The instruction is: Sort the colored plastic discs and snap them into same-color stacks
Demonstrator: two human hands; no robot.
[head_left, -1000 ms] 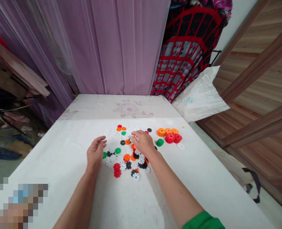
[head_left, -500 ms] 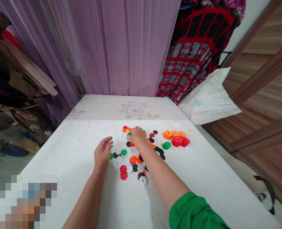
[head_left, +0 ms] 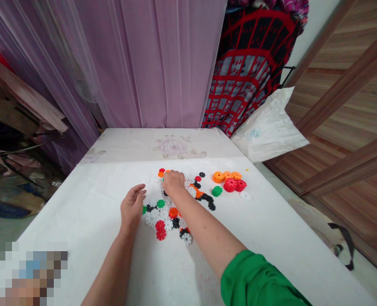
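Notched plastic discs in white, black, red, orange and green lie in a loose pile, with a green disc (head_left: 161, 204) and red discs (head_left: 161, 229) near its left and front. My right hand (head_left: 174, 183) reaches over the pile's far part, fingers bent down and closed; what they pinch, if anything, is hidden. Left of the pile, my left hand (head_left: 133, 205) rests on its side with fingers apart and nothing in it. Right of the pile sit sorted groups: orange discs (head_left: 218, 177), red discs (head_left: 230, 185), green discs (head_left: 217, 191) and white discs (head_left: 245, 195).
A white cloth (head_left: 80, 204) covers the table. Past its right back edge is a white plastic bag (head_left: 268, 127). A purple curtain (head_left: 156, 63) hangs behind, and clothes (head_left: 19, 93) hang at the left. A tiny yellow piece (head_left: 247, 170) lies at the right.
The whole view has shifted, moving the scene slightly left. My right hand has come down over a green disc in the far part of the pile. My left hand keeps its pose.
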